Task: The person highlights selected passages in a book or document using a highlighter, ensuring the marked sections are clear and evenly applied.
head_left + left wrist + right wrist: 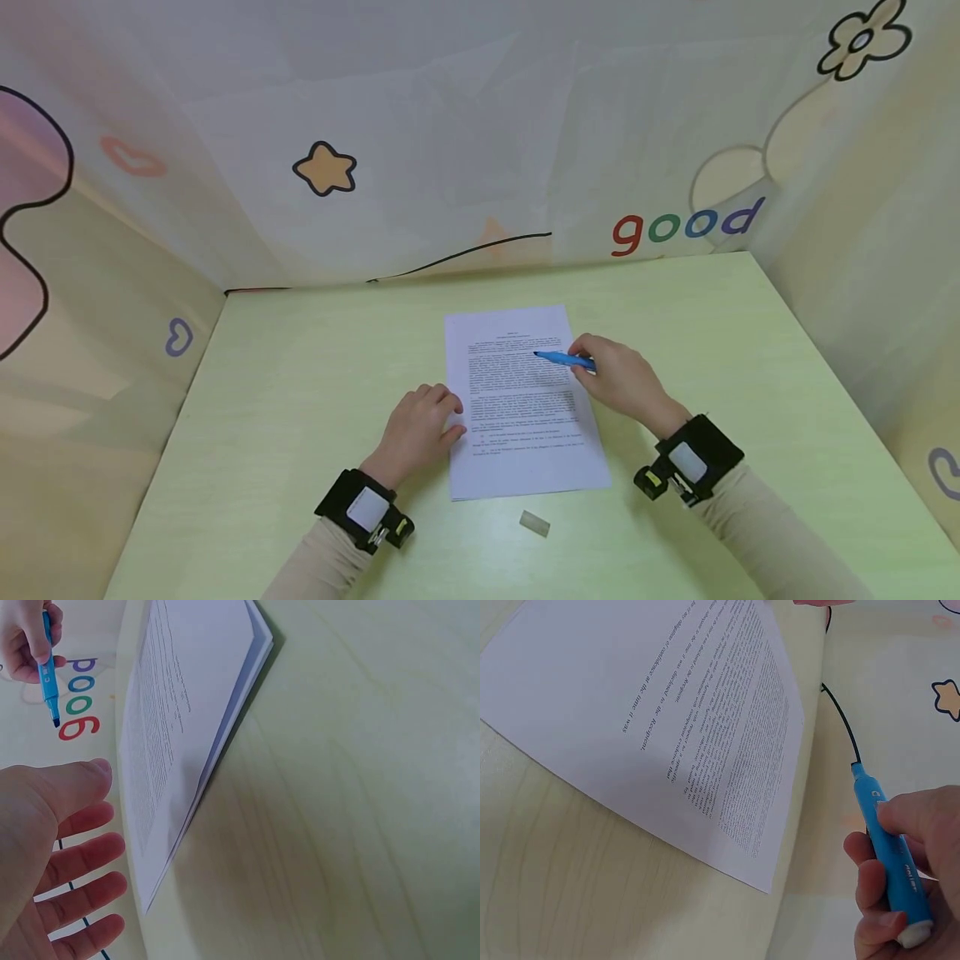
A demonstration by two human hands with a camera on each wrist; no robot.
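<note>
A blue marker [558,359] is pinched in my right hand [617,377], over the upper right of some stacked printed sheets [525,475]. Its dark tip points left across the text in the head view. From the right wrist, the marker [889,847] shows a white rear end, with thumb and fingers around its barrel. My left hand [417,427] is at the left edge of the sheets, its fingers loosely bent. Seen from the left wrist, that hand [64,855] has its thumb and fingers apart, holding nothing. Dense printed lines fill the upper part of the top page.
On the pale green table [300,400], a small greyish strip [535,523] lies just in front of the sheets. A printed curtain [450,125] with a star and the word "good" stands behind the table and along both sides.
</note>
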